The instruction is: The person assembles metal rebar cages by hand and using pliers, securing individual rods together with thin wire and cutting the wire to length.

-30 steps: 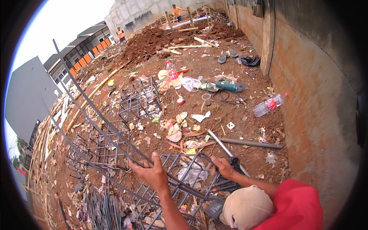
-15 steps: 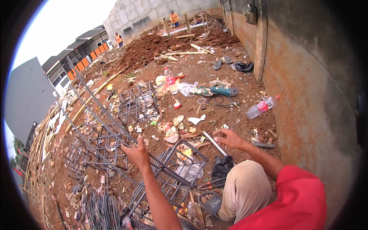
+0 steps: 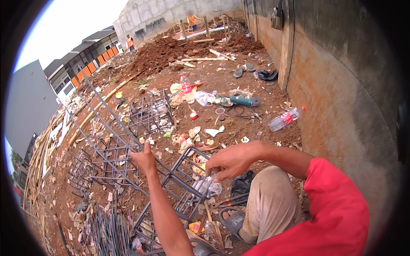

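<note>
My left hand (image 3: 144, 160) is closed around a steel bar of a long rebar frame (image 3: 112, 112), whose bars slant from the upper left down to the middle. My right hand (image 3: 232, 161) hangs just above the near end of a rebar cage (image 3: 188, 168), fingers bent and thumb close to them. Anything between those fingertips is too small or hidden to make out. Below this hand lies a black plastic bag (image 3: 241, 184), beside my knee. Dark-handled pliers or cutters (image 3: 232, 200) rest close to my sandal.
More rebar cages (image 3: 150, 112) stand ahead and left, with loose rods (image 3: 106, 228) at lower left. Beyond are a green angle grinder (image 3: 244, 100) with its cord and two plastic bottles (image 3: 187, 88). A wall (image 3: 337, 111) runs along the right. Two people in orange work far off.
My right hand has moved left and nearer, from beside a shiny metal tube to over the rebar cage. The tube no longer shows. My left hand keeps its grip; the view has shifted slightly.
</note>
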{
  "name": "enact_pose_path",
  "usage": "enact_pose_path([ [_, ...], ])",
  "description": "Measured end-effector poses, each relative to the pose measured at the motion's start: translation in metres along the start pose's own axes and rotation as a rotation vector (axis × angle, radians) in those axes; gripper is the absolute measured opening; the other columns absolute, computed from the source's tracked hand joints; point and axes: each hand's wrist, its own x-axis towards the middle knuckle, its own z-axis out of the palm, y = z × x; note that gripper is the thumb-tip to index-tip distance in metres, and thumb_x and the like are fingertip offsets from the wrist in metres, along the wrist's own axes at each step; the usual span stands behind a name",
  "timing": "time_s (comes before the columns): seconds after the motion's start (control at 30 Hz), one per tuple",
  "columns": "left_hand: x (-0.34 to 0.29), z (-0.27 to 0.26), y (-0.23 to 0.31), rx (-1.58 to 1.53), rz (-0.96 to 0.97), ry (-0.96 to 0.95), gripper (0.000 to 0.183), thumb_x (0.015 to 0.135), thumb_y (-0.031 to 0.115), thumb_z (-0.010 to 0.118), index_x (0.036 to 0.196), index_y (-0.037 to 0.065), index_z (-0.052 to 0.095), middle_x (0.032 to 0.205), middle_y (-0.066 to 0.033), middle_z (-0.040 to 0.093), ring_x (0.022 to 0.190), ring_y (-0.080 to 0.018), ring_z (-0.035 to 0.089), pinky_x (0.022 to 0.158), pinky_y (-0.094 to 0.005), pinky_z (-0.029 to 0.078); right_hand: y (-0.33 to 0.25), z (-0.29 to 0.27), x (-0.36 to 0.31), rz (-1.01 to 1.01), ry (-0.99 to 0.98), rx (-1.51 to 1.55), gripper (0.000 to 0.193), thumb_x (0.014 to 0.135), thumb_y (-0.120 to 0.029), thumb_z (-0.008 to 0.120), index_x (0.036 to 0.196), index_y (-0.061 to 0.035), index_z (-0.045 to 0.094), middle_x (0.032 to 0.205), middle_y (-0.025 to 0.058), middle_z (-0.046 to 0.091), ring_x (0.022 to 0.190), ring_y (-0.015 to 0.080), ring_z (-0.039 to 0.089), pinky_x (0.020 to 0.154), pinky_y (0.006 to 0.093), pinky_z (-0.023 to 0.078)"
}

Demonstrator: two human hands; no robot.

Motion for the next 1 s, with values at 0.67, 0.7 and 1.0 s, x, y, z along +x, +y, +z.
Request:
enact_pose_path([
  [0.67, 0.066, -0.005, -0.039, 0.140, -0.053, 0.030, 0.090, 0.078, 0.038, 0.073, 0.136, -0.018, 0.033, 0.128, -0.0395, 0.053, 0.120, -0.0487, 0.054, 0.107, -0.0452, 0.037, -0.058, 0.075, 0.059, -0.260, -0.239, -0.241, 0.034, 0.092, -0.028, 0.063, 0.113, -0.0003, 0.059, 0.093, 0.0250, 0.067, 0.094, 0.0448, 0.064, 0.080, 0.0537, 0.049],
  [0.7, 0.077, -0.008, -0.046, 0.130, -0.046, 0.027, 0.090, 0.078, 0.038, 0.072, 0.136, -0.018, 0.033, 0.127, -0.0393, 0.053, 0.120, -0.0489, 0.053, 0.107, -0.0455, 0.037, -0.066, 0.076, 0.060, -0.301, -0.232, -0.208, 0.033, 0.093, -0.027, 0.063, 0.111, -0.0002, 0.059, 0.093, 0.0253, 0.067, 0.094, 0.0455, 0.064, 0.080, 0.0541, 0.049],
  [1.0, 0.067, -0.007, -0.040, 0.178, 0.005, 0.061, 0.085, 0.078, 0.041, 0.072, 0.128, -0.019, 0.040, 0.117, -0.0373, 0.058, 0.108, -0.0493, 0.058, 0.099, -0.0480, 0.042, -0.111, 0.082, 0.035, -0.458, -0.265, -0.324, 0.034, 0.095, -0.029, 0.059, 0.106, 0.0036, 0.056, 0.089, 0.0241, 0.065, 0.087, 0.0451, 0.066, 0.072, 0.0540, 0.052],
])
